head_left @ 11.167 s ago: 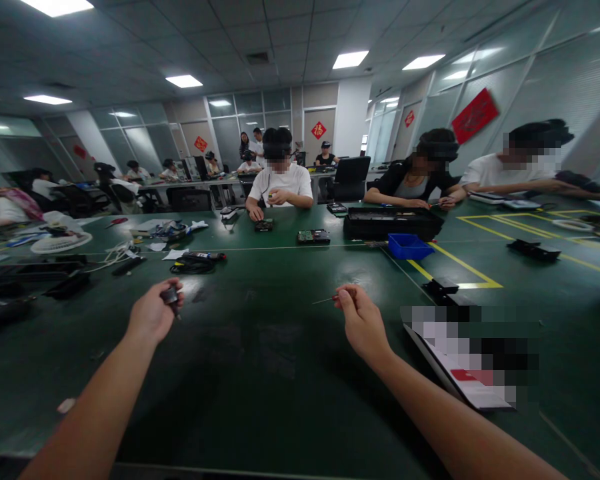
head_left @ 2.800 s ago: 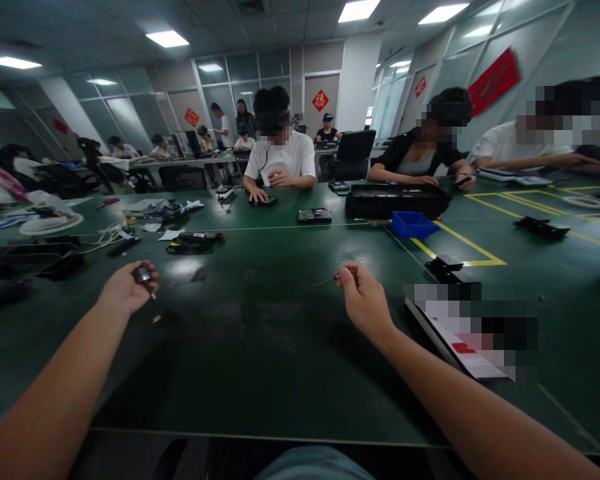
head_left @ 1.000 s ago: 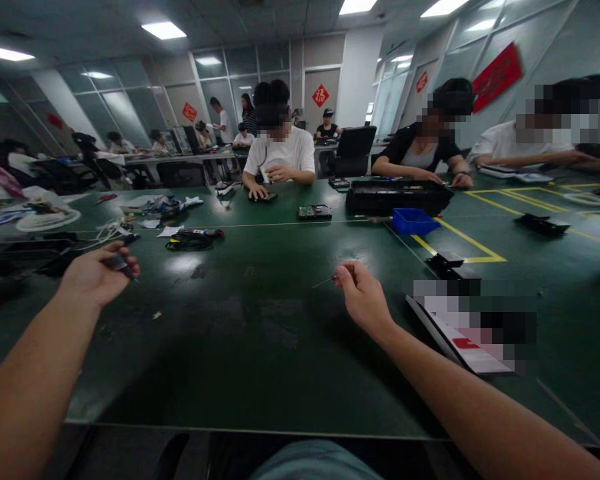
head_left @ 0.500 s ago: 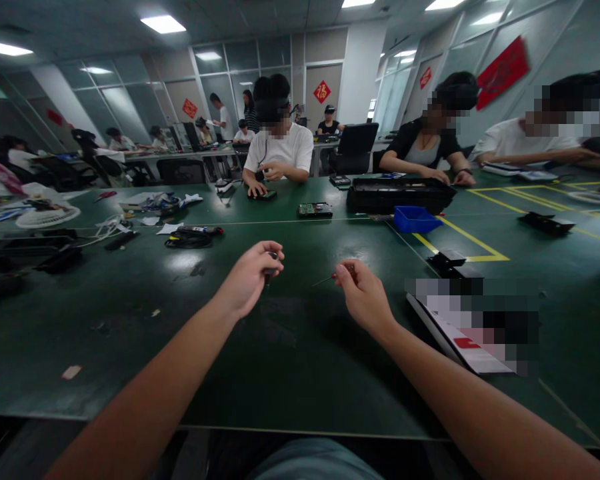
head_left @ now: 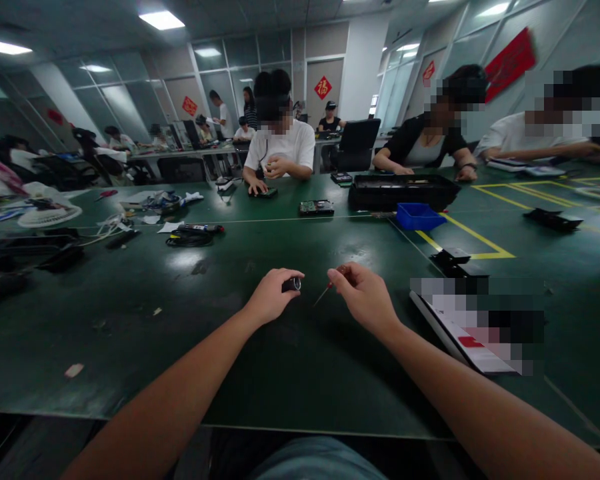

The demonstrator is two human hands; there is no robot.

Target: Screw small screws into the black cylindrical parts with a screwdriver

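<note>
My left hand (head_left: 271,293) is closed around a small dark cylinder (head_left: 291,285) with a shiny ring at its right end; most of it is hidden by the fingers, and its kind is unclear. My right hand (head_left: 367,293) grips a screwdriver (head_left: 323,293) by its reddish handle, the thin shaft slanting down and left. A short gap separates the screwdriver's tip from the cylinder. Both hands hover over the green tabletop (head_left: 280,373) close to my body.
Beyond my hands lies a circuit board part (head_left: 317,208). A blue bin (head_left: 419,217) stands before a long black housing (head_left: 404,193). Right of my arm lies a partly blurred white flat object (head_left: 460,340). Coiled black cable (head_left: 190,235) is at left. A co-worker (head_left: 280,147) sits opposite.
My left hand has moved right and slightly down, turning so the cylinder's ringed end faces the screwdriver. The screwdriver now points more steeply downward.
</note>
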